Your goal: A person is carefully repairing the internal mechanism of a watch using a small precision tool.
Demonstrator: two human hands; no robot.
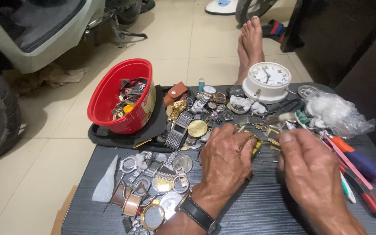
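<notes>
The left hand [226,157] is lying in the lower middle of the frame, fingers curled and closing around a small gold watch part [255,145] that is peeking out at its right edge; the right hand [312,172] is hovering just to the right, fingers pinching together, though whether anything is sitting between them I cannot tell; both are working over a dark table [257,204]; a red bowl [119,95] of parts is standing at upper left; a white clock [267,80] is resting at top centre; screwdrivers [362,167] are lying at the right edge.
</notes>
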